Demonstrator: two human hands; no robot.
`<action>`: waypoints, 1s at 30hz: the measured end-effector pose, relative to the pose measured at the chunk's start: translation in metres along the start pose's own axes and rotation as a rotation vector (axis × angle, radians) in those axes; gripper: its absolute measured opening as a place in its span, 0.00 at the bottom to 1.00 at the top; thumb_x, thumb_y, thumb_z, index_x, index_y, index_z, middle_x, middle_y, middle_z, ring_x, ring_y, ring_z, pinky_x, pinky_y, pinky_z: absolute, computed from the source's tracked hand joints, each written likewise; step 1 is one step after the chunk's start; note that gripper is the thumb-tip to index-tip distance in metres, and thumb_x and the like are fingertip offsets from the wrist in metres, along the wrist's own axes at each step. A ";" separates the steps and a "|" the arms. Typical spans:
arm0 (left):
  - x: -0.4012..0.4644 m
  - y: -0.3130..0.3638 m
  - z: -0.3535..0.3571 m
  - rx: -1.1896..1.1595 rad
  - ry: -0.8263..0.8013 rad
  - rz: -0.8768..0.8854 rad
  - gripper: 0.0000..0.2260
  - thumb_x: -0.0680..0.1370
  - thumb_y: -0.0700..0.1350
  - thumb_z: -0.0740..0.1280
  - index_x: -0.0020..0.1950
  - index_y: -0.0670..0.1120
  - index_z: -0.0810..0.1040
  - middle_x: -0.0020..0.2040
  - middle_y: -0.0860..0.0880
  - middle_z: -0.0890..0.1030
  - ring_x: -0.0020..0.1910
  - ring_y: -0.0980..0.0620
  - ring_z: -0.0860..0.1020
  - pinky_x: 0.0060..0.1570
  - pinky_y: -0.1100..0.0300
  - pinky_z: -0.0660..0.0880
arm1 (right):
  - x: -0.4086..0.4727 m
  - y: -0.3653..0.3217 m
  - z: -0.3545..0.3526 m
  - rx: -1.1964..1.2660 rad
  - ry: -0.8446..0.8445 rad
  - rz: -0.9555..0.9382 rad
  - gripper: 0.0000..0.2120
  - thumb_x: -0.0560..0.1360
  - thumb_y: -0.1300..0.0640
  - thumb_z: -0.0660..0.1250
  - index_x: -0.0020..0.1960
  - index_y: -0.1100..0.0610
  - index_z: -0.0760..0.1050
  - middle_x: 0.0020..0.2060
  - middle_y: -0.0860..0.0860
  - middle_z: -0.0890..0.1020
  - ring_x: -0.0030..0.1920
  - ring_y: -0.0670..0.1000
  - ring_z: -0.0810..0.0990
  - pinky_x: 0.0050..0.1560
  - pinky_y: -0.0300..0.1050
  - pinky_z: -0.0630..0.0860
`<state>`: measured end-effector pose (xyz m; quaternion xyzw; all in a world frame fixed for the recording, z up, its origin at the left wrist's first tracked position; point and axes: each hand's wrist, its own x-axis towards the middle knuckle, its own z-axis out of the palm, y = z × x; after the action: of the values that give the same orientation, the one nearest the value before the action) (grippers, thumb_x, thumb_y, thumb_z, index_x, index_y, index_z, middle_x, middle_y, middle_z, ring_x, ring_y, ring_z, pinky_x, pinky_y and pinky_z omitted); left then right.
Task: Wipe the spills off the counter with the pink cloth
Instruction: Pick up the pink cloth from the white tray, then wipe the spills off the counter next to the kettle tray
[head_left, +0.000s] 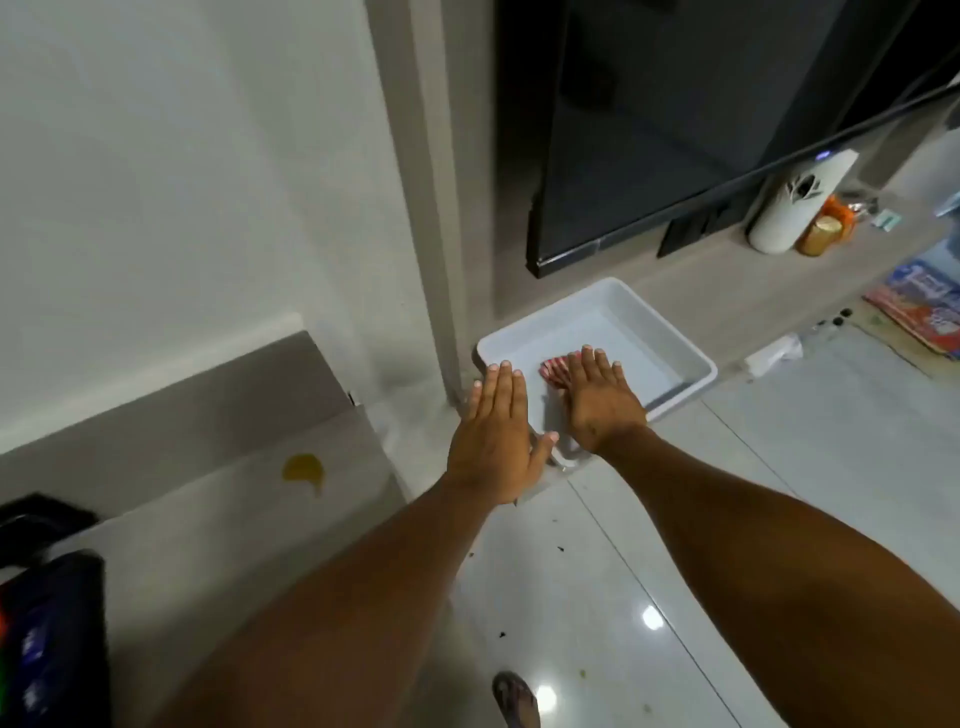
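A folded pink striped cloth (554, 370) lies inside a white plastic tray (675, 338) on the floor. My right hand (597, 400) stretches flat over the tray, fingers apart, covering part of the cloth; it holds nothing. My left hand (496, 431) hovers flat over the tray's left rim, fingers extended, empty. A yellow spill (304, 469) sits on the grey counter (234, 519) at lower left, well apart from both hands.
A dark cabinet (675, 130) stands behind the tray. A white bottle (795, 208), a gold-lidded jar (823, 235) and printed packets (919, 306) sit at the right. A black object (52, 623) rests on the counter's near left. Glossy floor tiles carry dark crumbs.
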<state>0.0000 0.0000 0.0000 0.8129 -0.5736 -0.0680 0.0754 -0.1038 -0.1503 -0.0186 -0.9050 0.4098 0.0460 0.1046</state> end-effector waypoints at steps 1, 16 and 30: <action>0.008 0.004 0.008 -0.001 -0.019 -0.013 0.42 0.82 0.67 0.54 0.84 0.41 0.44 0.85 0.41 0.46 0.84 0.42 0.44 0.83 0.48 0.43 | 0.006 0.002 0.006 -0.003 -0.007 0.025 0.30 0.83 0.47 0.47 0.79 0.57 0.41 0.80 0.58 0.43 0.79 0.58 0.41 0.77 0.52 0.39; 0.040 -0.006 0.046 0.019 -0.103 -0.050 0.40 0.83 0.67 0.49 0.84 0.42 0.41 0.85 0.42 0.43 0.84 0.43 0.40 0.79 0.50 0.36 | 0.056 -0.005 0.040 0.126 -0.089 0.184 0.27 0.83 0.47 0.51 0.79 0.50 0.47 0.80 0.57 0.45 0.79 0.64 0.41 0.75 0.63 0.43; -0.092 -0.042 -0.017 0.002 -0.002 -0.083 0.39 0.84 0.65 0.51 0.84 0.39 0.45 0.85 0.40 0.46 0.84 0.43 0.43 0.82 0.49 0.38 | -0.089 -0.102 -0.028 0.256 0.141 -0.070 0.42 0.77 0.67 0.66 0.79 0.44 0.46 0.81 0.49 0.44 0.80 0.57 0.43 0.74 0.61 0.58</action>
<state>0.0111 0.1017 0.0100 0.8360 -0.5394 -0.0713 0.0711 -0.0858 -0.0264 0.0395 -0.8991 0.3867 -0.0740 0.1915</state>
